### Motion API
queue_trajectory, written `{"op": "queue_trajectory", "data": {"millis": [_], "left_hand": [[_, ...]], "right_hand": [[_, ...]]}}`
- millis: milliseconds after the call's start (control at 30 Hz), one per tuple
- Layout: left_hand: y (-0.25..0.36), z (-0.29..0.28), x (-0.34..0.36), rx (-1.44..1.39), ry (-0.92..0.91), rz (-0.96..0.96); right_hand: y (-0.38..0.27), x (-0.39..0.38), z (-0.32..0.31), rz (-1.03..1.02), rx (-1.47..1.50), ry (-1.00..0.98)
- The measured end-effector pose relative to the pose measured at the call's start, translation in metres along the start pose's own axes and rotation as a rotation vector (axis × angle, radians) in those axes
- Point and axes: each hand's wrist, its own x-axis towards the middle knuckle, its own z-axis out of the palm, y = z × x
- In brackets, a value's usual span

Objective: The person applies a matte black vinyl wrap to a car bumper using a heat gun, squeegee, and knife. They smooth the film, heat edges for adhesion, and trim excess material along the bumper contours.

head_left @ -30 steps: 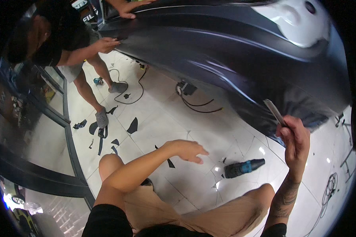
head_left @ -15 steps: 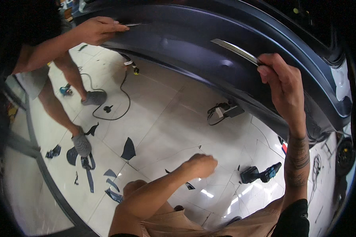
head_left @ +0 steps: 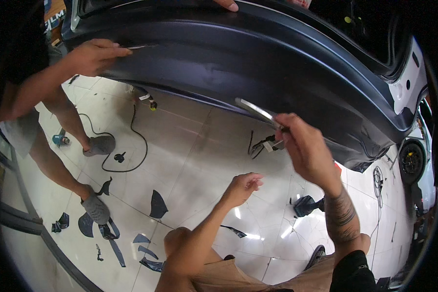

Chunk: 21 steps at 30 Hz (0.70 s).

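A slim silver cutter knife (head_left: 257, 111) is in my right hand (head_left: 304, 146), its end pointing left and up toward the lower edge of a car bumper. Dark, satin film covers the bumper (head_left: 272, 63), with wrinkled film at its lower right corner. My left hand (head_left: 244, 189) hangs over the floor in front of my knee, fingers loosely curled and a little apart, nothing seen in it. On the left, a co-worker's hand (head_left: 100, 54) holds a thin pointed blade (head_left: 140, 47) close to the bumper. Another person's fingers (head_left: 227, 5) rest on the top edge.
Dark film scraps (head_left: 158, 204) lie scattered on the tiled floor. A black cable (head_left: 145, 146) loops near the co-worker's shoes (head_left: 96, 210). A black power tool (head_left: 306, 206) lies beside my right forearm. A black device with wires (head_left: 265, 147) sits under the bumper.
My right hand with the knife has moved down and left, from in front of the bumper to its lower edge. My left hand has risen slightly and loosened. Fingers now show at the bumper's top.
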Motion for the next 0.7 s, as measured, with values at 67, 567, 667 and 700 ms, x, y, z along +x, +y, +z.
{"op": "queue_trajectory", "data": {"millis": [67, 567, 667, 700], "left_hand": [[-0.019, -0.018, 0.014, 0.362, -0.141, 0.047], [-0.170, -0.103, 0.073, 0.672, -0.184, -0.558], [-0.202, -0.126, 0.068, 0.745, -0.072, -0.579], [-0.203, -0.126, 0.061, 0.747, -0.101, -0.607]], "right_hand": [[-0.004, 0.011, -0.015, 0.008, -0.054, -0.005], [0.019, 0.062, -0.039, -0.446, -0.683, 0.257], [0.014, 0.086, -0.025, -0.668, -0.826, 0.334], [0.014, 0.087, -0.020, -0.708, -0.856, 0.352]]}}
